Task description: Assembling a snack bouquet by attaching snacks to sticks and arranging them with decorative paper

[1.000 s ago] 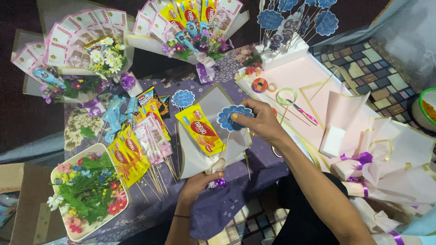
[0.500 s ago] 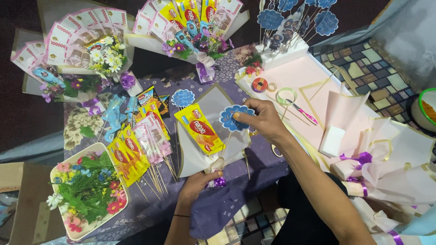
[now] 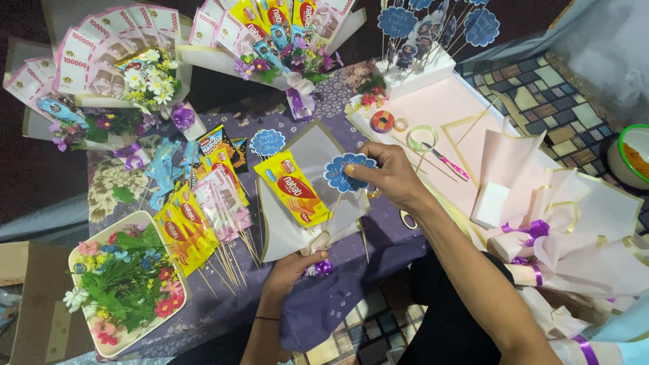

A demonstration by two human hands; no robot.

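Observation:
A half-built bouquet lies on the purple cloth: a cone of cream wrapping paper (image 3: 307, 152) with a yellow snack packet (image 3: 292, 186) inside. My left hand (image 3: 292, 267) grips the cone at its narrow base, just above a small purple ribbon (image 3: 323, 268). My right hand (image 3: 389, 174) holds a blue scalloped paper topper on a stick (image 3: 345, 172) against the cone's right side, next to the packet.
Yellow and pink snack packets on skewers (image 3: 196, 216) lie left of the cone. A tray of artificial flowers (image 3: 125, 284) sits at lower left. Two finished banknote bouquets (image 3: 101, 61) are at the back. Pink paper, tape rolls and scissors (image 3: 446, 161) lie right; wrapped bouquets (image 3: 574, 236) beyond.
Almost nothing moved; my right hand shifted the blue topper slightly on the cone while my left hand kept its grip on the base.

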